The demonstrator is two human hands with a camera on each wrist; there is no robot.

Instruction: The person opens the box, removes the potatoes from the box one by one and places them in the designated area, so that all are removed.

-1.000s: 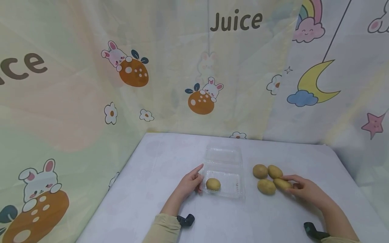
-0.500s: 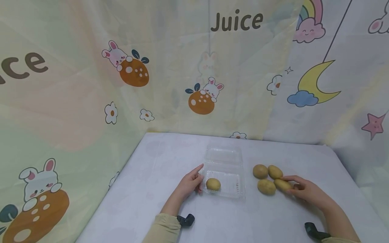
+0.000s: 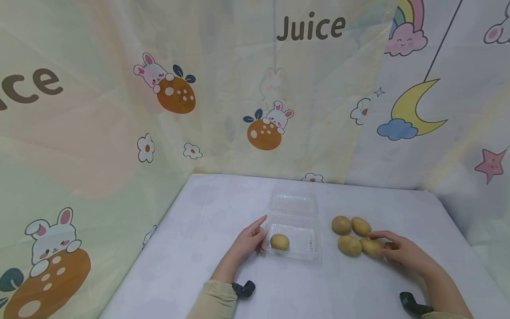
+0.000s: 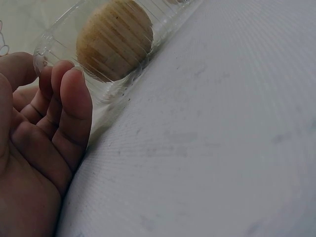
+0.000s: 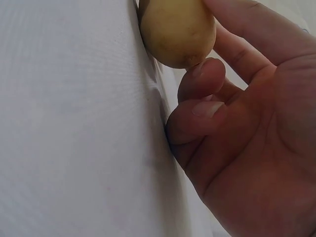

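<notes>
A clear plastic clamshell container [image 3: 295, 255] lies with its lid laid back, and one potato [image 3: 280, 242] sits in the left part of its base. My left hand [image 3: 249, 241] holds the container's left rim; the left wrist view shows the fingers [image 4: 76, 98] at that edge, with the potato [image 4: 116, 39] behind ribbed plastic. To the right, several potatoes lie grouped on the table. My right hand [image 3: 402, 252] grips the nearest right one, a potato [image 3: 369, 247] partly covered by the fingers. In the right wrist view this potato [image 5: 177, 32] appears to rest on the tabletop.
Three more potatoes touch or sit close to the gripped one: a back-left potato [image 3: 341, 225], a back-right potato [image 3: 361, 226] and a front-left potato [image 3: 349, 245]. The white-covered table [image 3: 191, 248] meets a printed cloth backdrop [image 3: 223, 88] behind and at the sides.
The potato at my right hand has turned slightly, its far end shifting toward the front. My left hand and the container have stayed still.
</notes>
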